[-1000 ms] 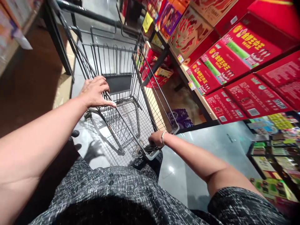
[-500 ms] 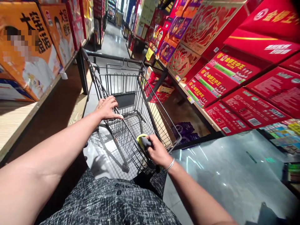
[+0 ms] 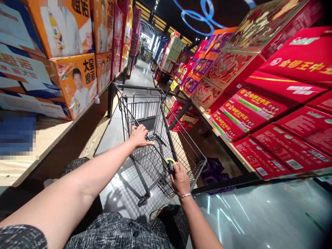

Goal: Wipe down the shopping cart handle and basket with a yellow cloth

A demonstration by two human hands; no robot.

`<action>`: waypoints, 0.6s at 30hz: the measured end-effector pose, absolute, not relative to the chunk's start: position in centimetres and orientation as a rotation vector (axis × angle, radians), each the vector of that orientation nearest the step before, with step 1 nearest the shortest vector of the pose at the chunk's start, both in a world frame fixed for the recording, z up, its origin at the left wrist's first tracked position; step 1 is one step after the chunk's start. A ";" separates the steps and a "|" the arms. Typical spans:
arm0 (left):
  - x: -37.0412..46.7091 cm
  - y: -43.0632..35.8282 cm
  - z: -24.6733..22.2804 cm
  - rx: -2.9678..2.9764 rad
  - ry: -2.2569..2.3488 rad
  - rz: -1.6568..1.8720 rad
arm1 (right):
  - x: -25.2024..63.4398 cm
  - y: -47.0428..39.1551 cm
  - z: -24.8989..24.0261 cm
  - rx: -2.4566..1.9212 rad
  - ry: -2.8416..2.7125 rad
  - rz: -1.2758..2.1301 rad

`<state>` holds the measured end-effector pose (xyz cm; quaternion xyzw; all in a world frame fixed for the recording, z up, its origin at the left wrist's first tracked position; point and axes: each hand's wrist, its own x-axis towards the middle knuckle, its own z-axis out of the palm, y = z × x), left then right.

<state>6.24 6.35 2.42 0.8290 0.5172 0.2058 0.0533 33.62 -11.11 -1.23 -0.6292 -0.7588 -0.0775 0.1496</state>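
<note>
A dark wire shopping cart (image 3: 186,145) stands in front of my body, slanted in the aisle, its basket holding nothing that I can make out. My left hand (image 3: 140,135) rests over the cart's near side rim, fingers curled round the bar and thumb stretched along it. Farther along the same rim, my right hand (image 3: 181,179) is closed on a small dark grey thing with a yellow-green curved edge (image 3: 170,161). That thing touches the rim; its kind is hard to tell. A thin bracelet (image 3: 185,196) circles my right wrist.
Shelves flank the aisle closely. Orange drink cartons (image 3: 80,83) are stacked on the left wooden shelf (image 3: 52,138). Red boxes (image 3: 282,145) and gold-patterned boxes (image 3: 220,72) fill the right shelf. Shiny floor (image 3: 233,214) lies at lower right. My knees are close to the cart.
The view has tilted up and turned left, so shelves, cart and hands appear lower and further right. Both hands stay at the rim, the right still holding the grey and yellow-green thing.
</note>
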 end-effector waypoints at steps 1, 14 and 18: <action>6.8 6.2 2.6 2.499 1.572 0.622 | 34.8 -10.5 -1.1 -1.796 -2.181 -0.192; 8.3 1.6 4.7 2.427 1.134 0.399 | 47.7 -1.4 0.1 -2.129 -1.628 0.030; 3.1 0.3 7.4 2.621 1.345 0.727 | 46.9 1.2 2.5 -2.083 -1.494 -0.068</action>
